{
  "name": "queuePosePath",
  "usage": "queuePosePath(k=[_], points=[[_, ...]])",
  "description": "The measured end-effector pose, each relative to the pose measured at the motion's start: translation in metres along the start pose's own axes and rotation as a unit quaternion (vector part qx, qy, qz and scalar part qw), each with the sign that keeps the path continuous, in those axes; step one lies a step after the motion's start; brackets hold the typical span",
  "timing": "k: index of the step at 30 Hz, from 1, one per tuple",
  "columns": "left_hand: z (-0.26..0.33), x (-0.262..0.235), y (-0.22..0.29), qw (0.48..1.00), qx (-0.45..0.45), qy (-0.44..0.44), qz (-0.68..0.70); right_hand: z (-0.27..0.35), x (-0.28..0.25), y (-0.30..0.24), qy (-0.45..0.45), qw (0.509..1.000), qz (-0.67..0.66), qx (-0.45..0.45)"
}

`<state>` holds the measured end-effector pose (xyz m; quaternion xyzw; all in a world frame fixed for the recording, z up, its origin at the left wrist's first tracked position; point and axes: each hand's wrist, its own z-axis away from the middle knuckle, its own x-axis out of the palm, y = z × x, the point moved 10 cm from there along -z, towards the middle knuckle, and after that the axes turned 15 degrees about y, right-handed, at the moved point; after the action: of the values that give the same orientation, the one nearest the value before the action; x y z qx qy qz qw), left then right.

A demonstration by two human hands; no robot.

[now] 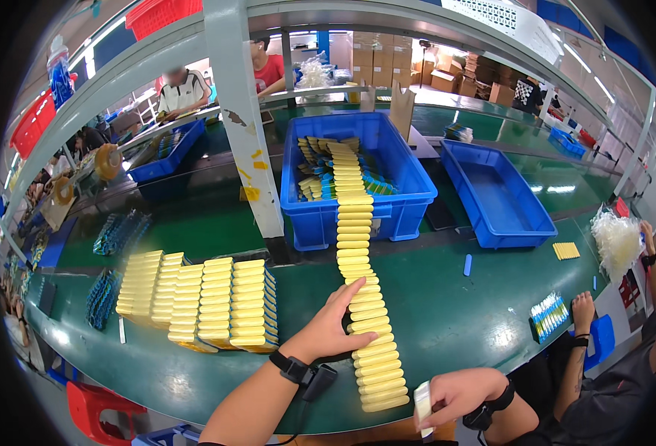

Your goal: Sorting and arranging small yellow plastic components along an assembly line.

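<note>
A long row of pale yellow, rounded sticks (pixel 354 228) lies side by side like a ladder. It runs from inside the blue bin (pixel 313 223), over its front wall and down onto the green table. My left hand (pixel 328 325) rests on the row's left edge, with thumb and fingers spread across several sticks. Beside the row's near end, at the table's front edge, my right hand (pixel 458 398) pinches a small whitish flat piece (pixel 423 405); its kind I cannot make out. Left of my left hand stand stacked yellow rows (pixel 216 301) with blue sides.
An empty-looking shallow blue tray (pixel 495 197) stands right of the bin. Blue-green bundles (pixel 105 297) lie at far left, another bundle (pixel 550 316) at right near a co-worker's hand (pixel 583 308). A white post (pixel 242 111) rises behind the stacks. A red stool (pixel 101 412) stands below.
</note>
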<state>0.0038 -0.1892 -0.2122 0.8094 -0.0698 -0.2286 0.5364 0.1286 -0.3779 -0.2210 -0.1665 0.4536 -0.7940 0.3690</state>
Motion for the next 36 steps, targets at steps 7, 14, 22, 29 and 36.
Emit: queuePosePath(k=[7,14,22,29,36], points=[[0.000,0.001,0.005,0.999,0.010,-0.007,-0.031,0.005,-0.110,-0.109,0.431,0.801,0.034,-0.414],[-0.007,0.001,0.009,1.000,0.024,-0.006,-0.001,-0.046,-0.098,-0.109,0.401,0.763,0.222,-0.455],[0.000,0.007,0.001,0.993,0.109,0.029,-0.027,-0.023,-0.119,-0.096,0.503,0.712,0.277,-0.404],[0.010,0.002,-0.016,0.995,-0.046,0.026,0.086,-0.004,-0.155,-0.077,0.570,0.714,0.025,-0.406],[0.002,-0.009,0.009,0.973,-0.024,0.067,0.218,-0.001,-0.152,-0.102,0.481,0.763,-0.151,-0.405]])
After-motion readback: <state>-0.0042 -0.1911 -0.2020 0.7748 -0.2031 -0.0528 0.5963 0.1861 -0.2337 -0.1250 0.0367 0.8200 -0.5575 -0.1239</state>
